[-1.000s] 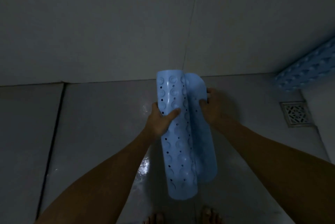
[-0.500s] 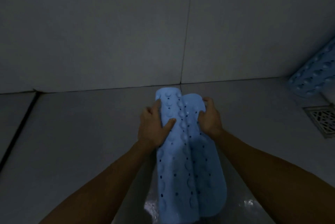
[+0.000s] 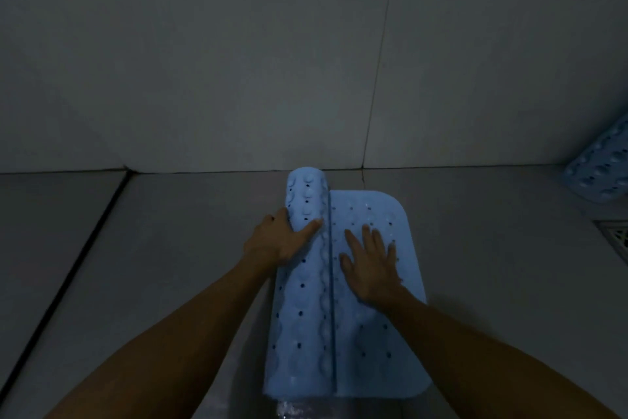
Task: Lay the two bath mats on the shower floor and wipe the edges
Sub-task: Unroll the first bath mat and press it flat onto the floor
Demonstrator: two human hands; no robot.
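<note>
A light blue bath mat [image 3: 370,344] with holes and suction cups lies on the grey shower floor [image 3: 170,265], half unrolled. Its right part is flat; its left part is still a roll [image 3: 302,299] running toward the wall. My left hand [image 3: 278,242] grips the roll near its far end, thumb on top. My right hand [image 3: 370,265] presses flat on the unrolled part with fingers spread. A second blue mat [image 3: 601,170] leans at the right edge of the view, partly cut off.
A grey tiled wall [image 3: 306,62] rises just beyond the mat. A metal floor drain [image 3: 616,238] sits at the right edge. A dark joint [image 3: 68,279] runs along the floor on the left. The floor below the mat looks wet.
The mat has come down from my hands onto the floor and has opened to the right. My right hand let go of the edge and now lies flat on it.
</note>
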